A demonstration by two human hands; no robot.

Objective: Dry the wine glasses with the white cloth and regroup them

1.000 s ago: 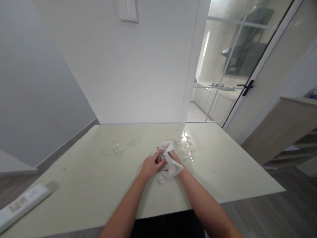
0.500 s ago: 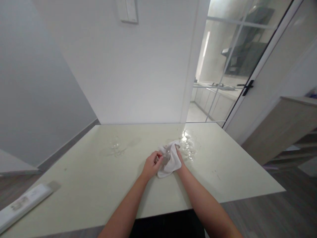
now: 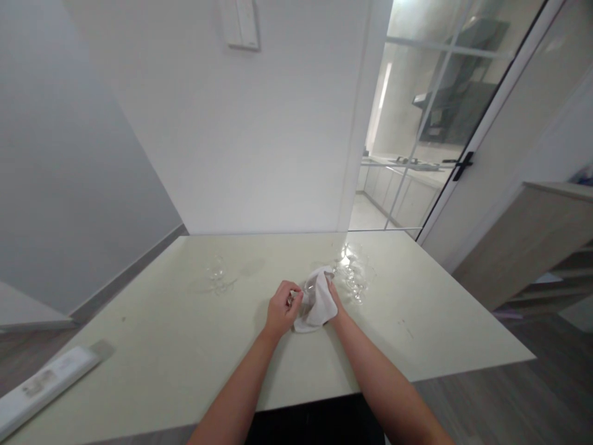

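Note:
My left hand (image 3: 282, 306) is closed, with its fingers pinched round one end of a clear wine glass (image 3: 310, 287), seemingly the stem or foot. A white cloth (image 3: 320, 309) wraps the glass's bowl. From the right side, my right hand (image 3: 335, 298) grips the cloth against the bowl; most of its fingers are hidden behind the fabric. Both hands are just above the middle of the table.
Clear glassware (image 3: 354, 275) stands in a group to the right of the cloth. Another clear glass (image 3: 216, 272) is on the left of the pale table (image 3: 176, 358). A long white box (image 3: 49, 384) lies at the front left corner.
The cloth has shifted and now covers more of the glass's right side. My left hand has turned slightly and moved a little left, showing more of the glass between the hands.

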